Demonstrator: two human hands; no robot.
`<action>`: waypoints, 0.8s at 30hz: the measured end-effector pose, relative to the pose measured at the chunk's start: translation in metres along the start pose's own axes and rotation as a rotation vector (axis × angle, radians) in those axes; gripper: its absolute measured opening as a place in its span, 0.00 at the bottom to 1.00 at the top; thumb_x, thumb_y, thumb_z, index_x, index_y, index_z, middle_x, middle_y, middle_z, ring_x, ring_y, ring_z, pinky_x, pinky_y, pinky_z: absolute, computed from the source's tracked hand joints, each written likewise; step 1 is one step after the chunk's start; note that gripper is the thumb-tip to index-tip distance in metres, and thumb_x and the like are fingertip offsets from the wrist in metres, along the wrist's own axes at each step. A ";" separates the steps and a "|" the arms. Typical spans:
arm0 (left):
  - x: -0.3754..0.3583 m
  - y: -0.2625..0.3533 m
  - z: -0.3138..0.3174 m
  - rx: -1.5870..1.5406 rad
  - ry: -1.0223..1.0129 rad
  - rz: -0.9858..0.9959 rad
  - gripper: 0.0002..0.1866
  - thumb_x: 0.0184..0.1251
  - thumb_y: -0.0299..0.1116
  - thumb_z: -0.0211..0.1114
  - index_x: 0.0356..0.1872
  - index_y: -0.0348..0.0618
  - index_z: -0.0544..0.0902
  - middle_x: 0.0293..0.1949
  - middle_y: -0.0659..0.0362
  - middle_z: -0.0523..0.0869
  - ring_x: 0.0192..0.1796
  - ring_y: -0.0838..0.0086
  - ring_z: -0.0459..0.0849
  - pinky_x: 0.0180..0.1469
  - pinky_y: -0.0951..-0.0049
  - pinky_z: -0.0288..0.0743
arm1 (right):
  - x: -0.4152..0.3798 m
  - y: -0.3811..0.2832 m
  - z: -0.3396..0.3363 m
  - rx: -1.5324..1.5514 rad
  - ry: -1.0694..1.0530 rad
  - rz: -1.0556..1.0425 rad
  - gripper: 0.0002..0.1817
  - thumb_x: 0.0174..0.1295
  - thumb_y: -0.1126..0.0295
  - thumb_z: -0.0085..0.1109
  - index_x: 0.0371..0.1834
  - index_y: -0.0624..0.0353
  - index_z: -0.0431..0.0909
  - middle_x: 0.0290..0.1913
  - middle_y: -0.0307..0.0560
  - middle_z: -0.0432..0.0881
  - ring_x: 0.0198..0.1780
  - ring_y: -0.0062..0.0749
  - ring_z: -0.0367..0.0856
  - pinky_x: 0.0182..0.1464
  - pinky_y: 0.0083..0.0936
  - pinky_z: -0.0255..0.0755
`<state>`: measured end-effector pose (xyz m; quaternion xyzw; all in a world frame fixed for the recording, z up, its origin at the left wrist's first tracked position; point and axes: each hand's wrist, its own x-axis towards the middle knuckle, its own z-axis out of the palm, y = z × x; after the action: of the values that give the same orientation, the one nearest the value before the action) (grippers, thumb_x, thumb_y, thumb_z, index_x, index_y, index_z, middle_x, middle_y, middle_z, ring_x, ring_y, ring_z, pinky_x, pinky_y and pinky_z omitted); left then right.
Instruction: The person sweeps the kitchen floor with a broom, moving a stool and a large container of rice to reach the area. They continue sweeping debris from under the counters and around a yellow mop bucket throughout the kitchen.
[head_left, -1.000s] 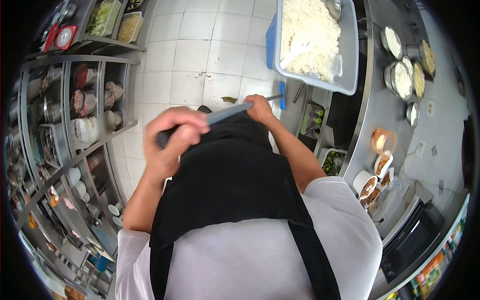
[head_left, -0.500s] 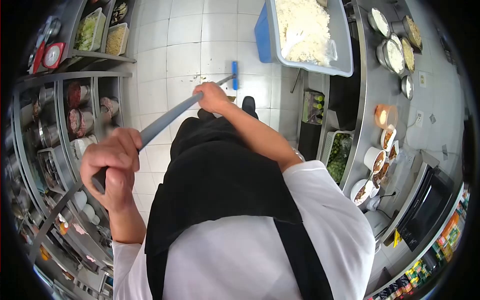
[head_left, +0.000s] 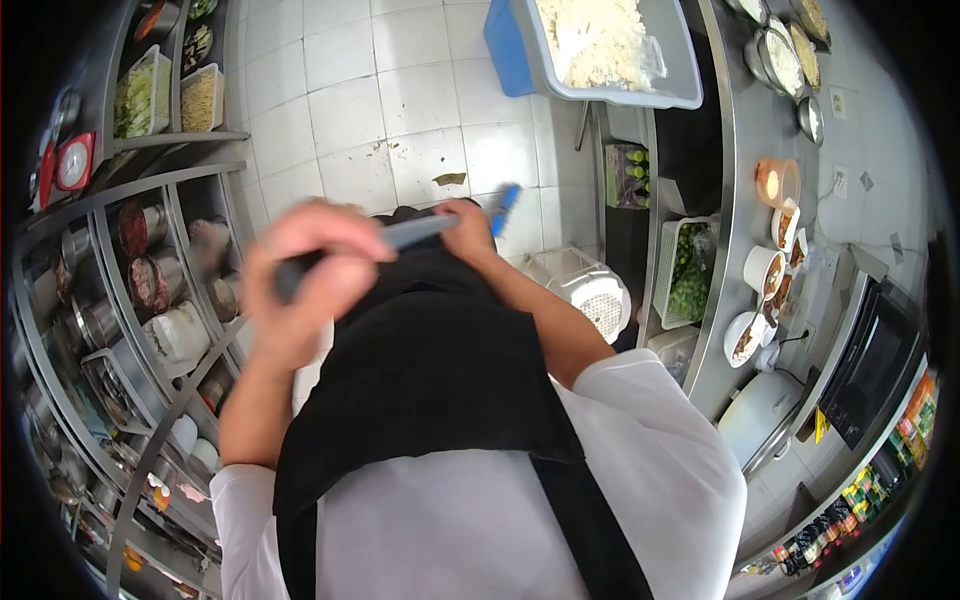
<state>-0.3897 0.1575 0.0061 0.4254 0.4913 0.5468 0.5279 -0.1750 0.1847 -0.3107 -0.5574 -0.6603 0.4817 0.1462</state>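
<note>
My left hand [head_left: 310, 280], blurred by motion, is closed around the dark upper end of a broom's grey handle [head_left: 415, 232]. Lower on the same handle, in front of my apron, my right hand [head_left: 466, 232] grips it. The blue broom head [head_left: 506, 209] touches the tiled floor right of my right hand, tilted and a little blurred. A brown scrap [head_left: 450, 179] lies on the tiles left of the head, with small crumbs [head_left: 380, 147] beyond it.
A large grey-blue tub [head_left: 690, 92] of white rice stands ahead. A white perforated basket [head_left: 603, 305] sits on the floor to the right. Steel racks [head_left: 180, 178] line the left. Along the right runs a steel counter [head_left: 735, 200] with bowls, above a crate of greens [head_left: 690, 280].
The broom head has swung right and nearer to me. Both hands shifted: the left up and right, the right slightly nearer. The view moved, bringing the white basket into sight.
</note>
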 end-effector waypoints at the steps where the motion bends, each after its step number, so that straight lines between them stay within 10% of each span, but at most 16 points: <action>1: 0.003 0.013 -0.008 0.035 0.058 0.104 0.13 0.66 0.37 0.68 0.37 0.34 0.84 0.33 0.56 0.83 0.31 0.77 0.77 0.41 0.72 0.71 | 0.010 -0.022 0.016 0.001 -0.011 -0.013 0.13 0.49 0.77 0.64 0.39 0.53 0.86 0.41 0.55 0.86 0.48 0.54 0.83 0.52 0.44 0.77; 16: 0.014 0.063 -0.021 -0.022 0.002 0.280 0.15 0.76 0.40 0.59 0.36 0.36 0.75 0.18 0.68 0.67 0.23 0.80 0.66 0.39 0.67 0.66 | 0.041 -0.090 0.017 0.050 0.039 -0.142 0.10 0.54 0.76 0.59 0.37 0.55 0.87 0.40 0.58 0.86 0.46 0.56 0.84 0.53 0.44 0.76; 24: 0.045 0.050 -0.008 0.044 0.072 0.218 0.11 0.68 0.34 0.68 0.34 0.34 0.83 0.27 0.61 0.83 0.27 0.85 0.75 0.30 0.81 0.66 | 0.093 -0.092 0.020 0.108 -0.006 -0.183 0.09 0.59 0.73 0.59 0.39 0.56 0.88 0.38 0.58 0.88 0.44 0.55 0.86 0.48 0.38 0.79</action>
<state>-0.4094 0.2031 0.0514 0.4679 0.4727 0.6050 0.4376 -0.2754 0.2650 -0.2796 -0.4847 -0.6818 0.5029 0.2175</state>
